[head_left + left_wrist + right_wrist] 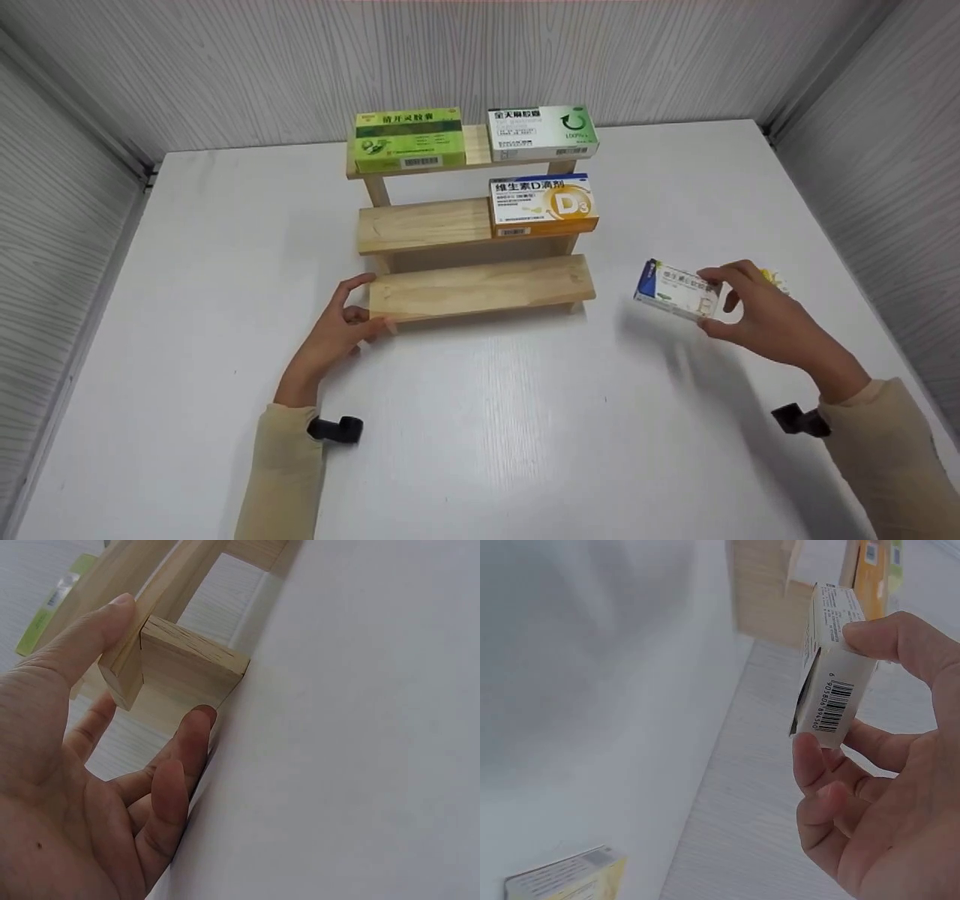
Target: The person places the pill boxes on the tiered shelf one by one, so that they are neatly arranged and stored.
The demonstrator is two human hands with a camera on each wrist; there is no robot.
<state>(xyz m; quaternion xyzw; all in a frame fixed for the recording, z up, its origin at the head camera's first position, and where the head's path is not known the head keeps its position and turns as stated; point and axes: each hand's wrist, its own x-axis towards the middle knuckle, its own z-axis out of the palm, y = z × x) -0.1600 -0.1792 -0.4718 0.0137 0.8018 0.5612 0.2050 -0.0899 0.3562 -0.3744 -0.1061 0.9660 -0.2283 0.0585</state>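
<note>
White cardboard with a blue end makes up the small box [675, 289] at the right of the head view, held above the worktop [487, 420] with its shadow falling apart from it. The right hand [776, 319] pinches it by one end, thumb against fingertips, so the far end hangs unsupported. If that pinch loosens, the small box could tip or slip out; squeezing harder might dent it or spring its end, where the right wrist view shows a dark gap along one edge.

Left of centre, the left hand [330, 336] grips the end of the lowest plank of the wooden stand [480, 289]. A sideways push or a lift there could skew the whole stand, and the orange box [544, 202], green box [410, 139] and green-and-white box [544, 133] above might slide, the two on the right most easily, since they sit at the plank ends.

Behind the right hand, a yellow box [774, 279] is mostly hidden; in the lower left of the right wrist view it is cut off by the frame. Fingers cover part of the small box's print. In the upper right of that view the orange box is blurred and partly blocked. How firmly the left hand presses, I cannot tell.
</note>
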